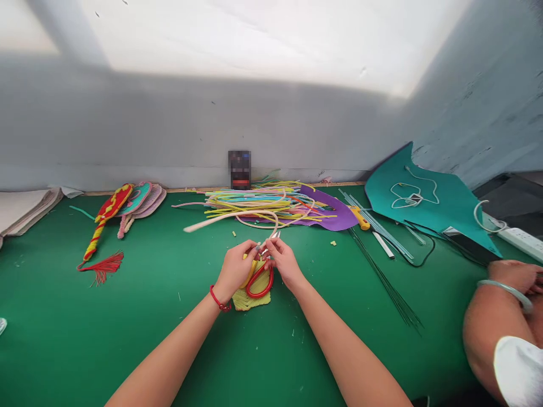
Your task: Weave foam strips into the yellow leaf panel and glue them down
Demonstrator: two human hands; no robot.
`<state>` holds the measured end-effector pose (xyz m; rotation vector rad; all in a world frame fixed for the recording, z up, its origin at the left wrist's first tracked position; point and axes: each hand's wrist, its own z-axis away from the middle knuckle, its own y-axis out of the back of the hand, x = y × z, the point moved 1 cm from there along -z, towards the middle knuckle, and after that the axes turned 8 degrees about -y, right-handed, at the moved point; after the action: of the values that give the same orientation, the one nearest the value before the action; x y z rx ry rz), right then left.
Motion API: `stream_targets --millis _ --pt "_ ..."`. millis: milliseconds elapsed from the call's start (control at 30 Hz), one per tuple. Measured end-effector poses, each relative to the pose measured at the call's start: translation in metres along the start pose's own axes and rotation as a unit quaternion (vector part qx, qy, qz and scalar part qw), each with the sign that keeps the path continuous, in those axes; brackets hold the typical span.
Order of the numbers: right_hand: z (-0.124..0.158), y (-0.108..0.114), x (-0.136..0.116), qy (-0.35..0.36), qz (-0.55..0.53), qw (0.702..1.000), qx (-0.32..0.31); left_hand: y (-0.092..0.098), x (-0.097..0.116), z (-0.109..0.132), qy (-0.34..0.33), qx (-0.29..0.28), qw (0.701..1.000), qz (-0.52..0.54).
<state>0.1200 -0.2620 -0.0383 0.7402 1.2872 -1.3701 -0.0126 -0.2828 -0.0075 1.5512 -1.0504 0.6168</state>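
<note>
At the middle of the table, my left hand (238,264) pinches the near end of a cream pipe cleaner (231,215), with fingers closed. The pipe cleaner loops up, then runs out to the left. My right hand (286,264) is closed at the same spot, its fingertips on the pipe cleaner. Red-handled scissors (259,295) are beneath the hands, with blade tips showing just beyond the right fingers. Whether the right hand also bears the scissors is unclear. Under them lies a flat yellow-green fuzzy piece (248,302), partly hidden by the left hand and scissors.
Behind the hands lies a pile of coloured pipe cleaners (250,200) on a purple sheet (335,217). Fuzzy fans (112,203) and a red tassel (106,265) are left. A yellow glue gun (360,219), thin wires (390,285) and another person's arm (487,316) are right.
</note>
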Motion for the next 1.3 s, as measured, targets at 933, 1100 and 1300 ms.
stream_targets --millis 933,1100,1300 --pt "0.041 -0.033 -0.023 -0.106 0.494 0.852 0.139 0.04 -0.008 -0.008 0.027 0.063 0.97 0.233" --pt "0.047 0.001 -0.034 -0.127 0.156 0.98 0.004 0.051 -0.003 -0.013 0.01 0.089 0.966 0.241" --pt "0.038 0.009 -0.032 -0.075 0.045 0.992 -0.094 0.058 -0.002 -0.027 0.012 0.106 0.961 0.255"
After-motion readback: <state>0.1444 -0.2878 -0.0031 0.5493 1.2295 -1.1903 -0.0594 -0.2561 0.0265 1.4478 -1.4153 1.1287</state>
